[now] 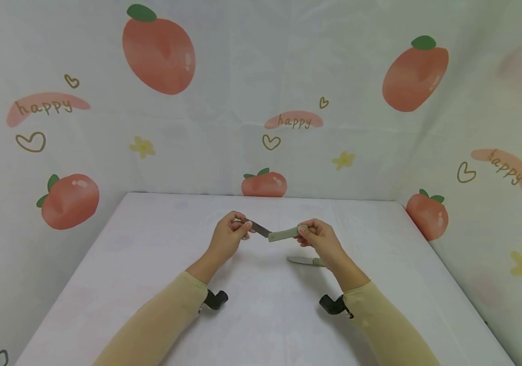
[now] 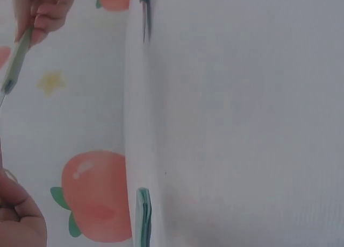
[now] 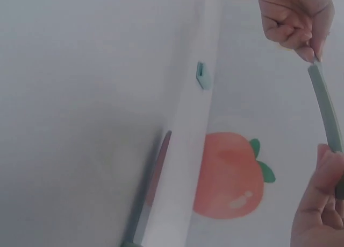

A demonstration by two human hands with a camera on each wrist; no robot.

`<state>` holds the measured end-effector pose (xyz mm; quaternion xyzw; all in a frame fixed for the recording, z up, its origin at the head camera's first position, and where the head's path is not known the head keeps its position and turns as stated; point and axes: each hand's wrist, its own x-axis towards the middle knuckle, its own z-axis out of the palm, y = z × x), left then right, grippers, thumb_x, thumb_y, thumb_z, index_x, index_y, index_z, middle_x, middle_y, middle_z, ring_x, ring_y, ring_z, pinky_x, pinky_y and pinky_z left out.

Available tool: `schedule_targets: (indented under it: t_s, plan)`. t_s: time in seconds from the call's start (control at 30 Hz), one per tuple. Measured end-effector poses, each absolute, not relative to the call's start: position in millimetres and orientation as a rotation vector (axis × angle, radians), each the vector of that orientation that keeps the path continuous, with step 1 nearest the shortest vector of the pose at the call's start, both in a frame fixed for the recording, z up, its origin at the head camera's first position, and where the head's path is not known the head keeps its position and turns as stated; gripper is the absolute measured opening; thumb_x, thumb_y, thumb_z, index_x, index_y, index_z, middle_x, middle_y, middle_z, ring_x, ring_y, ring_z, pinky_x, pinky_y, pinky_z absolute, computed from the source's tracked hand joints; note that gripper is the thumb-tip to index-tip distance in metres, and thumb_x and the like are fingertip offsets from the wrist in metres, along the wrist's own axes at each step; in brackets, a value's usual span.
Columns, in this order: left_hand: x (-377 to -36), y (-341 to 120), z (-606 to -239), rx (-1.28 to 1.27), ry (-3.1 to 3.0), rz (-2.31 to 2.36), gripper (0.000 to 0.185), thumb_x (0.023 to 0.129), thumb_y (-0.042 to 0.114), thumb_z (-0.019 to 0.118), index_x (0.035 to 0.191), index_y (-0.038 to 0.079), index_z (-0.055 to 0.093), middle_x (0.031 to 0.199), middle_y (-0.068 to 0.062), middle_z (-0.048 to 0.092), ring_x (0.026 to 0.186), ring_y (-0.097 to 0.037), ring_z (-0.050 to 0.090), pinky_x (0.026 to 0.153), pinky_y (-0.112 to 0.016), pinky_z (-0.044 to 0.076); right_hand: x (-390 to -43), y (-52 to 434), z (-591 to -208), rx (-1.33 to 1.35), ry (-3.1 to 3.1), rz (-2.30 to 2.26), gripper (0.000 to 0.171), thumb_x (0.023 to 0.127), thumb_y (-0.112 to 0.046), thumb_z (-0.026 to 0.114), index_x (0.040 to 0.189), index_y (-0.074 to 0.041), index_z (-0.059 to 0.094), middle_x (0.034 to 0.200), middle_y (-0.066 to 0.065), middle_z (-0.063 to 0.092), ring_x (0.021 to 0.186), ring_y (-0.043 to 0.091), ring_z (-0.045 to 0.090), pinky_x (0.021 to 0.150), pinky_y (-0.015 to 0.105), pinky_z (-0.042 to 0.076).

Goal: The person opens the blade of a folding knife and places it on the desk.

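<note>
Between my two hands a folding knife [image 1: 283,234] with a light green handle is held up above the table, its blade partly swung out at an angle. My left hand [image 1: 228,236] pinches the dark-looking blade [image 1: 259,229] near its tip. At the other end, my right hand [image 1: 322,239] grips the tail of the handle [image 3: 325,104] between thumb and fingers. Below the right hand lies a second knife [image 1: 304,260] with its blade out, pointing left; the hand and wrist cover much of its green handle.
On the table [image 1: 261,325], a light green slotted piece [image 2: 143,217] shows in the left wrist view, also visible in the right wrist view; its far end is cut off. A white cloth [image 1: 224,112] printed with fruit and hearts hangs behind and at both sides.
</note>
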<state>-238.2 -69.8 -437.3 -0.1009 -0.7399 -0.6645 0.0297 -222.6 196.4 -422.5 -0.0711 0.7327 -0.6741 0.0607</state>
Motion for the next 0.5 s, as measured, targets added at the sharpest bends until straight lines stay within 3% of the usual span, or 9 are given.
schedule_targets:
  t_s: [0.13, 0.33, 0.5]
  plan:
    - [-237.2, -65.4, -436.0, -0.235, -2.214, -2.068, 0.013, 0.098, 0.007, 0.065, 0.100, -0.001, 0.055, 0.088, -0.022, 0.073, 0.070, -0.025, 0.061, 0.067, -0.028, 0.050, -223.0, 191.8, -425.1, -0.148, 2.200, -2.151, 0.024, 0.102, -0.010, 0.059, 0.115, 0.010, 0.054, 0.089, 0.002, 0.070, 0.081, 0.012, 0.064, 0.075, 0.023, 0.054]
    - [-235.6, -59.9, -437.4, -0.144, -2.102, -2.128, 0.014, 0.098, 0.007, 0.064, 0.100, -0.001, 0.053, 0.089, -0.023, 0.074, 0.061, -0.011, 0.058, 0.060, -0.021, 0.045, -224.5, 182.2, -428.0, -0.020, 2.127, -2.317, 0.022, 0.102, -0.009, 0.058, 0.115, 0.009, 0.054, 0.087, 0.002, 0.070, 0.078, 0.010, 0.063, 0.075, 0.021, 0.053]
    - [-233.1, -51.2, -439.5, -0.023, -1.975, -2.199, 0.014, 0.098, 0.006, 0.065, 0.097, 0.002, 0.052, 0.086, -0.019, 0.074, 0.062, -0.014, 0.057, 0.060, -0.023, 0.046, -224.6, 173.9, -428.3, 0.093, 2.051, -2.441, 0.018, 0.102, -0.005, 0.057, 0.115, 0.007, 0.054, 0.085, 0.002, 0.069, 0.076, 0.009, 0.063, 0.073, 0.019, 0.053]
